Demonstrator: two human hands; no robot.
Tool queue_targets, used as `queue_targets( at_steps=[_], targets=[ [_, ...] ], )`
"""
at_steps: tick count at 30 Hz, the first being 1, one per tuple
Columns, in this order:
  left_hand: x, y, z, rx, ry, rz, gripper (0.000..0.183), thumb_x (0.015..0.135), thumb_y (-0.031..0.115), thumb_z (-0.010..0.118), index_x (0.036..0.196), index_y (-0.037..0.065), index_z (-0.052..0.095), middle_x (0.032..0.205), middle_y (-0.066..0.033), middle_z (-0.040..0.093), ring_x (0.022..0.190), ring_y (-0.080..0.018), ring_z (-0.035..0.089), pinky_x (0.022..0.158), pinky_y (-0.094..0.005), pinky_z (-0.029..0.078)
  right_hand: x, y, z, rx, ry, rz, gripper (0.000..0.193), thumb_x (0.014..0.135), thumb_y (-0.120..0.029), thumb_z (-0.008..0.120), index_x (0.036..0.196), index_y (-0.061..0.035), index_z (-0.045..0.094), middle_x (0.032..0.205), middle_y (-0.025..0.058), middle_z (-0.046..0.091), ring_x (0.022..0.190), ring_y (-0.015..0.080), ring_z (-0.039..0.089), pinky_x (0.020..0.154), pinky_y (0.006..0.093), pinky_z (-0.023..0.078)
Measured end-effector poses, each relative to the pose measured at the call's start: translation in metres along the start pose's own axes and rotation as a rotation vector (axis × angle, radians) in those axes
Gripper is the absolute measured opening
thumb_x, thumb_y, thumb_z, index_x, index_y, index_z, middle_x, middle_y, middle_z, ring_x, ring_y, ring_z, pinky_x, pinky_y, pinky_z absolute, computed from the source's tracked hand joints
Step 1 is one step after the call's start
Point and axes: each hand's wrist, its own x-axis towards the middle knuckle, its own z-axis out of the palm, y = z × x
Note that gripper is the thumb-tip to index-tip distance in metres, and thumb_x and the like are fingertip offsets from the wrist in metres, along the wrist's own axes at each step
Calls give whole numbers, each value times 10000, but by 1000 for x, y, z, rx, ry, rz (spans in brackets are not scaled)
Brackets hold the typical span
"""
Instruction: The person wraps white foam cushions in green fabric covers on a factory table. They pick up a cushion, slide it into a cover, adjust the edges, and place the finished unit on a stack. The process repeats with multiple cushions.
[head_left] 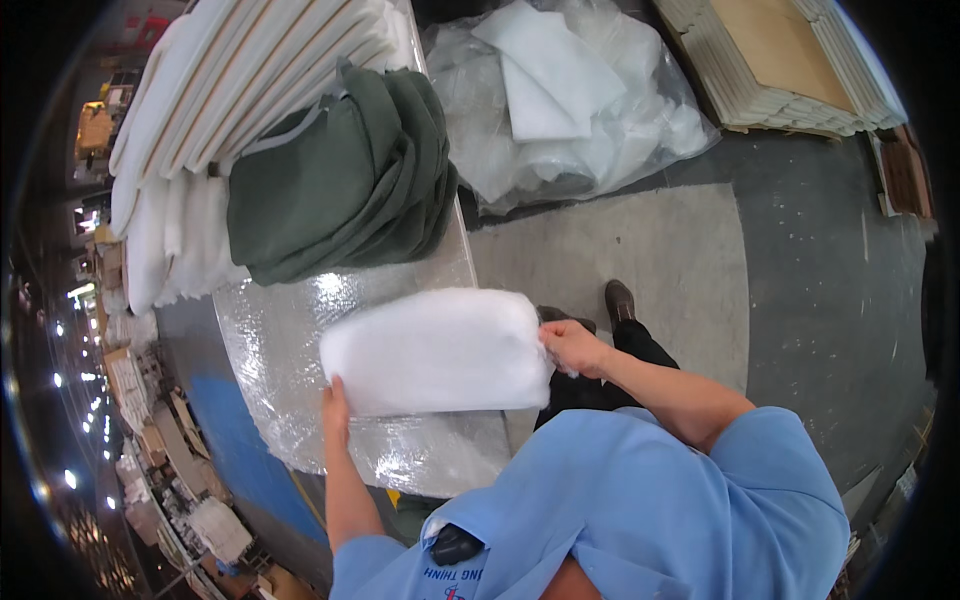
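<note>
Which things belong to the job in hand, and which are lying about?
Likely job:
soft white rectangular pad, at left hand and right hand
shiny plastic-wrapped table
possibly dark green fabric pile
possibly white padding stack

Likely lying about:
clear filled plastic bag
flat tan stacked sheets

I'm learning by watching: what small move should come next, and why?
Perhaps shift the white, fluffy, rectangular padding slightly left: its right end juts beyond the edge of the shiny, plastic-covered table, and the bare left hand and right hand are at opposite ends.
</note>
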Motion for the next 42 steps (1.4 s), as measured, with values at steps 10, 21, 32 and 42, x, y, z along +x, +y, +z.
queue_targets(
  at_steps=[10, 21, 32, 42],
  targets=[
    [-99, 52, 114, 222, 193, 873, 611, 1022, 274, 682, 1555, 26, 515, 1600, -244, 488, 1534, -463, 383, 1277, -576, 269, 44, -32, -18, 84, 339, -132, 349, 1140, -368, 553, 1091, -65, 721, 701, -39, 519, 586, 97, 459, 519, 311, 381],
    [-56, 199, 208, 574, -175, 1058, 427, 1014, 400, 653, 1310, 96, 701, 1285, -172, 699, 1262, -418, 598, 1124, -574, 378, 31, -42, 38, -410, 256, -489, 649, 1063, -648, 546, 1325, -55, 589, 1180, 234, 741, 1094, 393, 717, 951, 466, 540],
    [-22, 208, 201, 374, -497, 972, 383, 980, 319, 677, 1282, 91, 731, 1266, -153, 730, 1234, -387, 639, 1060, -486, 470, 81, -47, 20, 135, -36, -401, 634, 1157, -540, 427, 1421, 3, 622, 1251, 165, 741, 1139, 260, 704, 1014, 392, 536],
    [-45, 212, 212, 350, -331, 1013, 396, 929, 264, 743, 1289, 99, 725, 1199, -170, 767, 1133, -355, 718, 1015, -442, 527, 95, -51, 40, 475, -162, -144, 590, 1154, -525, 459, 1422, -37, 654, 1261, 112, 737, 1049, 192, 717, 894, 376, 599]
  ],
)
